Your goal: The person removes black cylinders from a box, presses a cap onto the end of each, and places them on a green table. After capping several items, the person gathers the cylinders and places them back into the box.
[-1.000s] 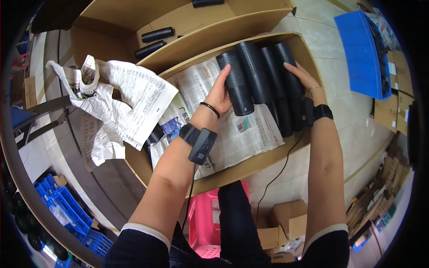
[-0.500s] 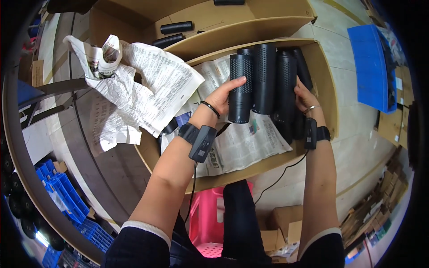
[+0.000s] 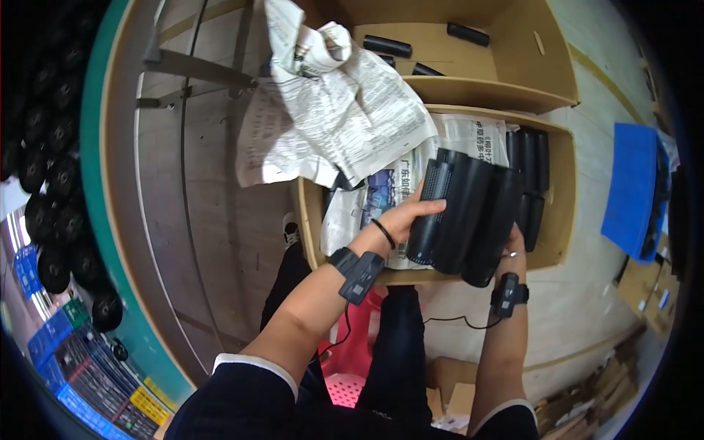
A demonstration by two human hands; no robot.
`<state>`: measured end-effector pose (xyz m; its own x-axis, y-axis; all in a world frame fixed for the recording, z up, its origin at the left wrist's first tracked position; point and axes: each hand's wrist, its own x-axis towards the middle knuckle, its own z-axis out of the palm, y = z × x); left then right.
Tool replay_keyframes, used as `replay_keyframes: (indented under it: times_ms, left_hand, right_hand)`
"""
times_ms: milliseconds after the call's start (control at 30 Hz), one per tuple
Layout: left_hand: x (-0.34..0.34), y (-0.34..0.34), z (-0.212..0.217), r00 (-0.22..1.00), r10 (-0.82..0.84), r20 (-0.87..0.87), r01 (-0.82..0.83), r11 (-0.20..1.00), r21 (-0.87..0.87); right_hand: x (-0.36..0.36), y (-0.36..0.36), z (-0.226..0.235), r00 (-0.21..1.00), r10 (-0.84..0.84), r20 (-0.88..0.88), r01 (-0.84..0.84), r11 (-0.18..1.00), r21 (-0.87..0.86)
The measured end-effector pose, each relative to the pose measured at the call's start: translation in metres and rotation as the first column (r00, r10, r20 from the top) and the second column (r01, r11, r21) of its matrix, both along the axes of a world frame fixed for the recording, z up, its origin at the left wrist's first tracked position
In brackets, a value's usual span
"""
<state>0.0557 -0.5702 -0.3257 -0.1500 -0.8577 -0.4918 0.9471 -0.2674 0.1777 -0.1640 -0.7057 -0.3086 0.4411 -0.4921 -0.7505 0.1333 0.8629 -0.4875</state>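
Between my two hands is a side-by-side bundle of black cylinders [image 3: 465, 213], tilted, above the near part of an open cardboard box [image 3: 566, 220]. My left hand [image 3: 408, 218] presses on the bundle's left side, its thumb over a cylinder with a perforated upper part. On the other side my right hand [image 3: 516, 240] closes round the bundle, its fingers mostly hidden behind it. More black cylinders [image 3: 541, 163] stand or lie along the box's right end. Printed newspaper [image 3: 480, 138] lines the box, and a large crumpled newspaper sheet [image 3: 374, 110] drapes over its left end.
Beyond stands a second cardboard box [image 3: 506, 92] with a few black cylinders [image 3: 387, 46] inside. Left is a green-topped table [image 3: 110, 183] crowded with black round pieces [image 3: 62, 165]. A blue bin [image 3: 632, 191] is at right. A pink stool [image 3: 350, 389] stands by my legs.
The view has swung left, bringing the green table in. Both hands have drawn the cylinders toward me, away from the others at the box's right end, and the bundle now leans.
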Motion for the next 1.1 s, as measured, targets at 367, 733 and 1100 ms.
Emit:
replay_keyframes:
  times_ms: [367, 733, 1100]
  left_hand:
    - [-0.005, 0.150, 0.180, 0.951, 0.285, 0.118, -0.283, 0.958, -0.038]
    - [-0.007, 0.382, 0.401, 0.662, 0.740, 0.120, -0.720, 0.672, -0.173]
    - [-0.004, 0.653, 0.365, 0.188, 0.949, 0.253, -0.982, 0.177, 0.065]
  right_hand:
    - [0.026, 0.080, 0.153, 0.905, 0.331, 0.268, -0.382, 0.909, 0.167]
    - [0.182, 0.247, 0.394, 0.376, 0.835, 0.403, -0.861, 0.475, -0.181]
    - [0.358, 0.541, 0.335, -0.236, 0.868, 0.437, -0.948, -0.107, -0.298]
